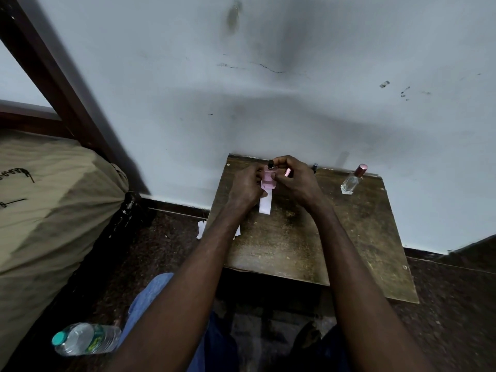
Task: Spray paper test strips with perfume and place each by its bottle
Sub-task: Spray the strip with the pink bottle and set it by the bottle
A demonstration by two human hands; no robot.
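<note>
Over the far part of the small wooden table [295, 251], my left hand [245, 186] grips a pink perfume bottle [268, 178] with a black sprayer. A white paper strip [265, 204] hangs down from under the bottle, and my left thumb presses on it. My right hand [292, 181] curls over the sprayer top and holds the bottle's pink cap [287, 172] between its fingers. A clear perfume bottle [351, 181] with a rose cap stands at the table's back right, apart from both hands.
More white strips [201, 229] lie at the table's left edge, partly under my left forearm. A small dark object [315, 166] stands by the wall behind my right hand. A plastic water bottle [86, 338] lies on the floor, and a large tan sack [53, 197] fills the left.
</note>
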